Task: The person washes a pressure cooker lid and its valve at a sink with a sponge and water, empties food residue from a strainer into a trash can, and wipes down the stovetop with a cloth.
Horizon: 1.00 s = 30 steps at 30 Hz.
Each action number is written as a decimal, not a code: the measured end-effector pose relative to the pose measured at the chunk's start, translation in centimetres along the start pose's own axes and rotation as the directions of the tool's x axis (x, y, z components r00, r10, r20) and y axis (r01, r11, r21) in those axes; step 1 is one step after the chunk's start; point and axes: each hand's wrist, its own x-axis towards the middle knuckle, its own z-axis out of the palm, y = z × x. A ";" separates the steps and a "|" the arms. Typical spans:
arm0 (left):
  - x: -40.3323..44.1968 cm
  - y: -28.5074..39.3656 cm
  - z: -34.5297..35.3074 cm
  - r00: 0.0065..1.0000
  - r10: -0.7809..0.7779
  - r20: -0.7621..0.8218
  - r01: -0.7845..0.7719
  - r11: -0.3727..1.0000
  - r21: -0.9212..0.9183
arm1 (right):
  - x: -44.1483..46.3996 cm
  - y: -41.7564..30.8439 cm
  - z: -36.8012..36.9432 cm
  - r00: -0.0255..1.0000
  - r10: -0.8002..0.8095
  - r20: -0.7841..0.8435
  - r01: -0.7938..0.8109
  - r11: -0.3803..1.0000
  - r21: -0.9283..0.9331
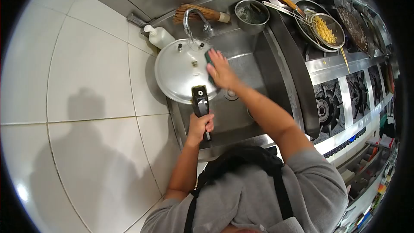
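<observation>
A silver pressure cooker lid (179, 71) is tilted over the left side of the sink, under the faucet. My left hand (200, 126) is closed around its black handle (201, 103), near the bottom of the lid. My right hand (222, 70) presses a dark green scouring pad (210, 62) against the lid's right edge, fingers stretched along it. Much of the pad is hidden under the palm. Above the lid, the curved metal faucet (186, 21) points down at the lid's upper part, where water seems to run.
A steel sink (233, 116) lies beneath both hands. Around its back rim are a white pump bottle (159, 37), a bristle brush (202, 14) and a metal pot (252, 15). At right, a strainer with yellow bits (325, 30) rests over a pan near stove burners (325, 108).
</observation>
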 end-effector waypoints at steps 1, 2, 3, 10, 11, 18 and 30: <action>-0.3 -0.4 -0.1 1.000 -0.006 0.000 0.006 1.000 0.004 | 0.8 0.6 -0.3 0.996 0.035 -0.085 -0.034 0.999 0.017; -0.3 -0.6 -0.1 1.000 -0.011 0.022 0.012 0.999 -0.030 | 1.2 0.3 -0.7 0.995 0.000 -0.102 0.001 1.000 0.008; -0.1 -0.8 0.0 0.999 -0.012 0.044 0.015 0.997 -0.069 | 0.6 0.0 -1.1 0.995 -0.002 -0.100 0.002 1.000 0.004; -0.4 0.0 -0.4 0.998 -0.021 0.060 0.022 1.000 -0.015 | 0.1 -1.2 -4.5 0.963 -0.234 0.133 0.258 0.943 -0.209; -0.4 -0.2 0.0 0.996 -0.033 0.080 0.036 0.999 -0.031 | 1.3 -1.3 -5.2 0.965 -0.226 0.131 0.251 0.944 -0.213; -0.6 0.2 -2.0 0.979 -0.081 0.186 0.065 0.994 0.087 | -0.4 -1.0 -8.0 0.904 -0.335 0.267 0.415 0.839 -0.353; -0.4 0.8 -0.3 0.985 -0.065 0.159 0.064 0.998 0.011 | -5.3 -2.5 -7.8 0.915 -0.281 0.289 0.369 0.873 -0.319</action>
